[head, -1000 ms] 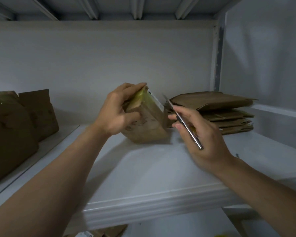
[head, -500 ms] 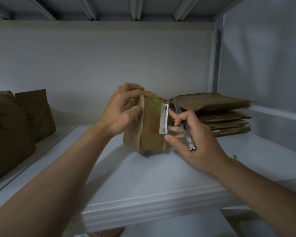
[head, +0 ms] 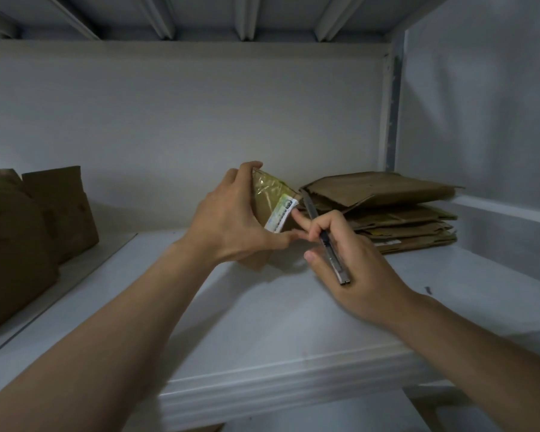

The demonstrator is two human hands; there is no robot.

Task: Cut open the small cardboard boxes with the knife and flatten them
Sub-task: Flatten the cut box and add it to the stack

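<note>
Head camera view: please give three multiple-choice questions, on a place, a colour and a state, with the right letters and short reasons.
1. Where is the stack of flattened boxes? A on the floor; B on the shelf, right of the small cardboard box; C left of that box.
2. The label on the small cardboard box is: A red; B black; C mostly white.
3. The right hand: A grips the utility knife; B lies flat; C hangs empty.
Answers: B, it lies on the shelf's right side; C, it shows as a pale strip; A, it curls round the handle.
</note>
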